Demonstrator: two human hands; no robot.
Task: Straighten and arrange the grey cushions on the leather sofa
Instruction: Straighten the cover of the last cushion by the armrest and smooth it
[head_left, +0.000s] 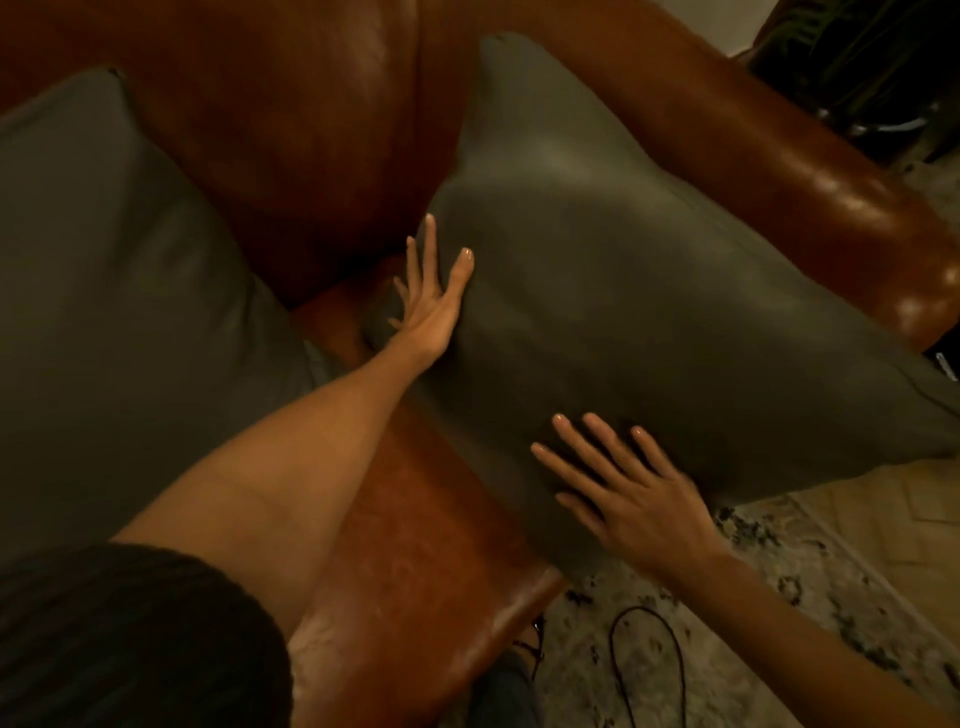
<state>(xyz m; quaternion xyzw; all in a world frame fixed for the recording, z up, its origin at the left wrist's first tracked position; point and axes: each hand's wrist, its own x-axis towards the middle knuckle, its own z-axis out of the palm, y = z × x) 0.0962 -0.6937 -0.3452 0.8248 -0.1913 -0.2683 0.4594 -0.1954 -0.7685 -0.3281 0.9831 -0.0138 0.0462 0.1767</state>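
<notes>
A large grey cushion (649, 291) leans against the right end of the brown leather sofa (291, 156), its lower corner hanging past the seat's front edge. My left hand (434, 296) lies flat against the cushion's left side, fingers spread and pointing up. My right hand (628, 493) presses flat on the cushion's lower front face, fingers apart. Neither hand grips the fabric. A second grey cushion (114, 270) rests against the sofa back at the left, untouched.
The sofa's rounded right armrest (852, 208) runs behind the cushion. A patterned rug (753, 623) covers the floor at the lower right, with a black cable loop (644, 654) on it. Dark objects stand beyond the armrest at the top right.
</notes>
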